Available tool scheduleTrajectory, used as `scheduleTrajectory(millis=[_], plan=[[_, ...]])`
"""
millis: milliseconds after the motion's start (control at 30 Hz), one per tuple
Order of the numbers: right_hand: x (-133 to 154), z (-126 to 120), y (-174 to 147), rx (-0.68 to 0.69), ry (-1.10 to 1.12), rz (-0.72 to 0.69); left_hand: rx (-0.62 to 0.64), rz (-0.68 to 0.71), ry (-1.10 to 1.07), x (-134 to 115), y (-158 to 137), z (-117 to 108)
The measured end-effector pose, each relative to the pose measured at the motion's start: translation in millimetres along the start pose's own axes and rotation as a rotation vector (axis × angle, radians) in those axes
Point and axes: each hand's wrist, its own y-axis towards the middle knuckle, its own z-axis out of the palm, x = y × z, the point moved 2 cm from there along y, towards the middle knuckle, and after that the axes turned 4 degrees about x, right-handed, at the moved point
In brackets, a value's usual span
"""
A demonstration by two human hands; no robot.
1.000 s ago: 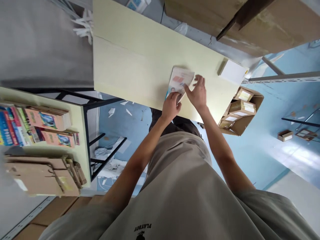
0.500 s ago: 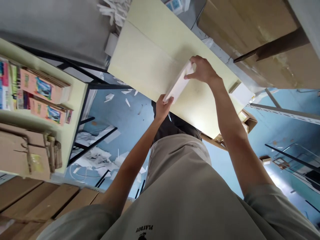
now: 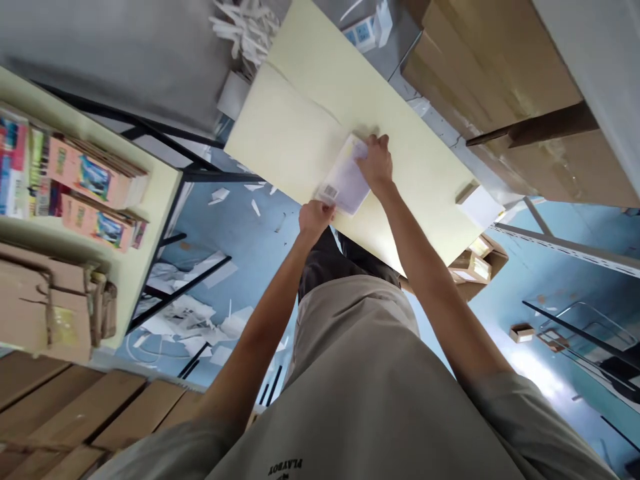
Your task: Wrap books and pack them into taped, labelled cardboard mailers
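Observation:
A book with a pale lilac cover [image 3: 346, 179] lies at a slant over the cream tabletop [image 3: 280, 127], a barcode showing near its lower left corner. At that corner my left hand [image 3: 316, 219] has its fingers closed in a pinch. My right hand [image 3: 376, 163] is closed over the book's upper right edge, its thumb on the cover. The book appears to be flat on or just above the tabletop; slight blur hides which.
A white box-like stack [image 3: 481, 205] sits at the table's right end. Large cardboard cartons [image 3: 505, 73] stand beyond it. To the left, a shelf [image 3: 163, 190] holds books and folded cardboard. Paper scraps [image 3: 200, 320] litter the blue floor; a power strip [image 3: 363, 35] lies behind the table.
The book has turned from standing on edge to showing its lilac cover with the barcode. My right hand has moved left and down with it; my left hand has shifted slightly left.

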Motion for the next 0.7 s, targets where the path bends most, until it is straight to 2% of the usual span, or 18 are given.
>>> scheduleTrajectory(millis=[100, 167, 267, 333, 400, 500, 600, 700], plan=[[10, 3, -32, -0.039, 0.023, -0.028, -0.006, -0.004, 0.220, -17, 8, -28], [17, 5, -61, -0.031, 0.020, -0.056, -0.032, 0.109, 0.268, -32, 19, -40], [27, 12, -104, 0.058, -0.010, -0.026, 0.033, 0.331, 0.347, -53, 36, -41], [33, 16, -124, 0.119, -0.028, 0.032, 0.122, 0.392, 0.441, -61, 42, -35], [39, 19, -136, 0.144, -0.025, 0.077, 0.193, 0.396, 0.545, -64, 40, -30], [49, 16, -142, 0.153, -0.009, 0.131, 0.227, 0.416, 0.615, -66, 33, -34], [63, 7, -145, 0.156, 0.001, 0.189, 0.324, 0.435, 0.639, -74, 31, -50], [77, -14, -152, 0.097, 0.031, 0.219, 0.424, 0.488, 0.639, -100, 40, -72]])
